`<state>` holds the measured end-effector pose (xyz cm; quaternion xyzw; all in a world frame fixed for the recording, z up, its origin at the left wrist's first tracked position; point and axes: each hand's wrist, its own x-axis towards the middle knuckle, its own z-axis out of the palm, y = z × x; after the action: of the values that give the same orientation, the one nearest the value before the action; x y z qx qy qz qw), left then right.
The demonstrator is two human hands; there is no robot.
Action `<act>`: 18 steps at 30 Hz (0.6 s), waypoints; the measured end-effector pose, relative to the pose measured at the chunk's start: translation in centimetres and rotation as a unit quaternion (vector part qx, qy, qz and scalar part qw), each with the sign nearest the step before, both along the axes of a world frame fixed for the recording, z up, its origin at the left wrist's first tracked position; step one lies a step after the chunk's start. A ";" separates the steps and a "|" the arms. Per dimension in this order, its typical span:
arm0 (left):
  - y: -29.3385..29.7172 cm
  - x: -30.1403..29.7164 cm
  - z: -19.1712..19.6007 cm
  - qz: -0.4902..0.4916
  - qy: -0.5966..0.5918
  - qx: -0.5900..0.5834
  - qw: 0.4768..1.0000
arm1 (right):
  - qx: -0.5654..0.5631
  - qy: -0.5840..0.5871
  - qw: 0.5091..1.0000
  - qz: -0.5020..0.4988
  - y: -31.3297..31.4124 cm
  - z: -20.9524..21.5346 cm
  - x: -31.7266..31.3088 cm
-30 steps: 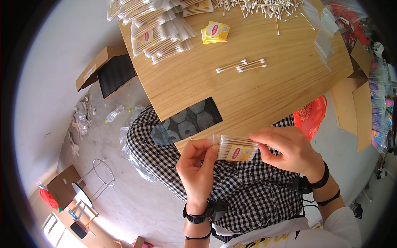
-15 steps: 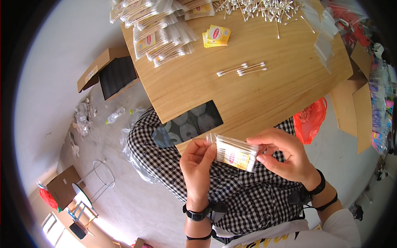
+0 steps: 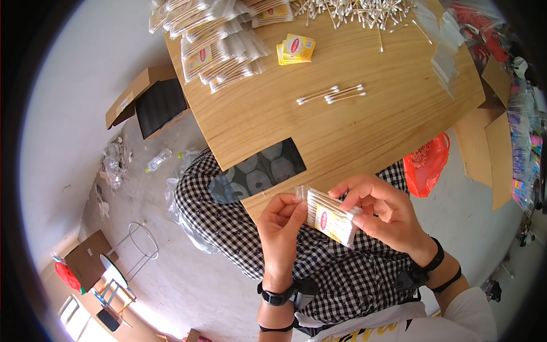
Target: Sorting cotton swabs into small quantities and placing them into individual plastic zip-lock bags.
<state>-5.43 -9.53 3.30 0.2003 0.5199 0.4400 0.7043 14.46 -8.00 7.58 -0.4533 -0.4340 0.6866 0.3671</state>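
Observation:
Both hands hold a small clear bag of cotton swabs (image 3: 331,216) with a yellow and red label, just below the near edge of the wooden table (image 3: 370,131). My left hand (image 3: 281,228) pinches the bag's left open end between thumb and fingers. My right hand (image 3: 383,212) grips its right end. The bag is tilted, right end lower. On the table lie a few loose cotton swabs (image 3: 332,94), a small stack of yellow label cards (image 3: 296,48), a pile of filled bags (image 3: 219,43) at the far left, and a heap of loose swabs (image 3: 353,8) at the far edge.
A dark patterned phone or sheet (image 3: 259,171) lies at the table's near edge over my checked lap. An open cardboard box (image 3: 149,102) stands on the floor at left, a red plastic bag (image 3: 426,165) at right, with cardboard and empty clear bags (image 3: 444,54) beyond.
The bag has turned from level to tilted, its right end dropping. My left hand rose a little to the bag's left end; my right hand shifted its grip.

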 end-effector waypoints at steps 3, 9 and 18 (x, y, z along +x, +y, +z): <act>0.3 1.0 1.8 0.020 0.129 0.028 0.991 | -0.002 -0.055 0.998 0.037 0.4 0.1 0.6; 2.5 0.9 2.5 -0.049 0.457 0.343 0.819 | 0.251 -0.284 0.925 0.025 2.9 0.1 0.7; 4.0 2.5 1.5 -0.086 0.382 0.351 0.851 | 0.259 -0.189 0.946 -0.045 3.5 -3.2 0.0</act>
<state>-2.91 -5.53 4.81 0.6304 0.5394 0.4193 0.3686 14.45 -4.47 4.42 -0.4834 -0.6370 0.4352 0.4138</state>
